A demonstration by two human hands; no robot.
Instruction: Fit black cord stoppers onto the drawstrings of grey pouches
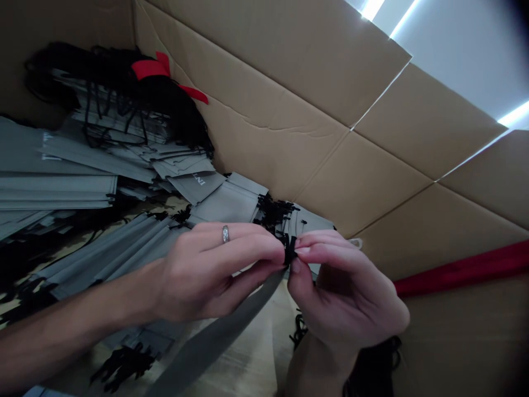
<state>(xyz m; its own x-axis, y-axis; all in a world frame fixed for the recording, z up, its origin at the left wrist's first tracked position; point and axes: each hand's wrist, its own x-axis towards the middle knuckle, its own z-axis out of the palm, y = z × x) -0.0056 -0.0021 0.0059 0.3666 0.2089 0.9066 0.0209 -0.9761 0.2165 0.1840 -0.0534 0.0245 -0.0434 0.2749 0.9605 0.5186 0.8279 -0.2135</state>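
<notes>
Head view. The left hand (202,270), a silver ring (225,234) on one finger, enters from 9 o'clock; the right hand (347,298) rises from 6 o'clock. Neither hand is spread: the fingers curl and the two hands meet near frame centre, thumb and fingertips of each pinching a small black cord loop (290,249) from opposite sides. A long grey strip (215,336), possibly a flattened bag, runs from just under the pinch toward 7 o'clock; whether it joins the loop cannot be told. Cord judged light, soft and limp, unlikely to hold a shape, so best gripped close to its end, between the pads. Grey flat bags (53,187) lie in overlapping stacks from 9 to 11 o'clock, judged thin, light, semi-stiff and prone to sliding; best taken by the flat body. A tangle of black cords (273,212) sits just above the hands at 12 o'clock. A red ribbon (151,69) lies at 10 o'clock. A corrugated carton wall (268,149) spans 12 to 3 o'clock, with a red band (463,270) at 3 o'clock.
</notes>
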